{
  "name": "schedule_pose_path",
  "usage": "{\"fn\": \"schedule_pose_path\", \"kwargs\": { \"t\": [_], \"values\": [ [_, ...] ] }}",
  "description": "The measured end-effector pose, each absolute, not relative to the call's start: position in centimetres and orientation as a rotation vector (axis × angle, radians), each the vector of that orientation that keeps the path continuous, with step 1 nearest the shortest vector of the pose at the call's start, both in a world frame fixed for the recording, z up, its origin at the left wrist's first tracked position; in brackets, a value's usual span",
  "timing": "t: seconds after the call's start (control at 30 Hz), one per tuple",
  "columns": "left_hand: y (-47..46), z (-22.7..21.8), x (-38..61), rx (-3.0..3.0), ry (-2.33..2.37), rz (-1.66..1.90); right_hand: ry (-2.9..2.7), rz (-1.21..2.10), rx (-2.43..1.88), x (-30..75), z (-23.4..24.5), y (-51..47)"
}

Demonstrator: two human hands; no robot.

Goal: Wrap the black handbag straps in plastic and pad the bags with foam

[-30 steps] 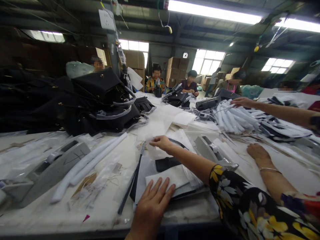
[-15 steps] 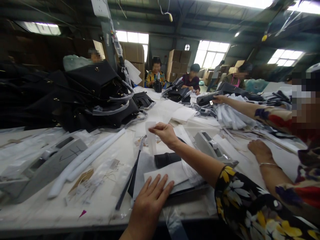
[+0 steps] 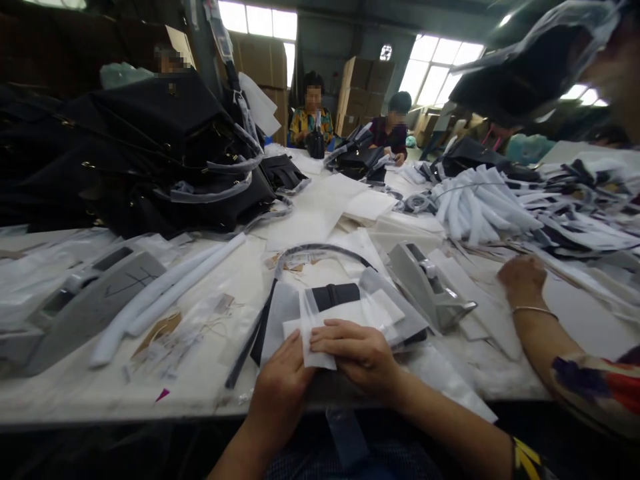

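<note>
A black handbag (image 3: 332, 295) lies near the table's front edge, its long strap (image 3: 327, 247) arching behind it. White sheets cover much of it, and a narrow strip of thin white wrapping sheet (image 3: 311, 313) runs down over its front. My left hand (image 3: 283, 380) has its fingers together at the bag's front left edge, beside the strip; its thumb is hidden. From the right, my right hand (image 3: 357, 353) lays its closed fingers over the strip, pressing it against the bag. A white pad (image 3: 387, 307) shows on top of the bag.
Grey tape dispensers (image 3: 423, 287) stand right and left of the bag. White foam tubes (image 3: 165, 293) and small tags lie left. Black bags (image 3: 175, 140) are heaped behind. At right a co-worker's hand (image 3: 523, 280) rests on the table; a wrapped black bag (image 3: 520, 73) is held up there.
My right hand has come down from behind the bag to its front with the white strip. My left hand has closed its spread fingers at the edge. The co-worker's raised bag appears upper right.
</note>
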State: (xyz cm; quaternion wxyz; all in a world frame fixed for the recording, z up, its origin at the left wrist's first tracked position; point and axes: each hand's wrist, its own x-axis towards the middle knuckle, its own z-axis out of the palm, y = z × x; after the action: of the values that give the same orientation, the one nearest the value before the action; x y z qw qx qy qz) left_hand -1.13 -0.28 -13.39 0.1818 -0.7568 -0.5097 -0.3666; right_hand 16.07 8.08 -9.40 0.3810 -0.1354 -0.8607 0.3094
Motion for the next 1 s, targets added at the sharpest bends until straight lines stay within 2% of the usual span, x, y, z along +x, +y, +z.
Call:
{"fn": "schedule_pose_path", "kwargs": {
  "t": [0.27, 0.43, 0.57, 0.67, 0.8, 0.87, 1.0],
  "values": [
    [-0.8, -13.5, -1.0, -2.138, -1.623, -1.159, -2.146, 0.765, -0.278, 16.6, -10.2, 8.0],
    [-1.1, -13.6, -1.0, -2.059, -1.677, -1.24, -2.211, 0.619, -0.222, 16.4, -10.8, 7.9],
    [-1.1, -13.6, -1.4, -2.201, -1.571, -1.196, -2.271, 0.505, -0.182, 16.2, -10.8, 7.7],
    [-0.9, -13.8, -1.6, -2.245, -1.45, -1.129, -2.328, 0.626, -0.175, 16.6, -9.1, 7.6],
    [-0.8, -14.2, -1.6, -2.206, -1.398, -1.123, -2.216, 0.77, -0.483, 17.0, -6.1, 9.2],
    [-0.8, -14.2, -1.6, -2.214, -1.375, -1.103, -2.229, 0.67, -0.63, 16.5, -5.5, 11.0],
    [-0.8, -14.0, -1.7, -2.218, -1.352, -1.058, -2.633, 0.513, -0.728, 14.3, -6.3, 15.1]
  ]
}}
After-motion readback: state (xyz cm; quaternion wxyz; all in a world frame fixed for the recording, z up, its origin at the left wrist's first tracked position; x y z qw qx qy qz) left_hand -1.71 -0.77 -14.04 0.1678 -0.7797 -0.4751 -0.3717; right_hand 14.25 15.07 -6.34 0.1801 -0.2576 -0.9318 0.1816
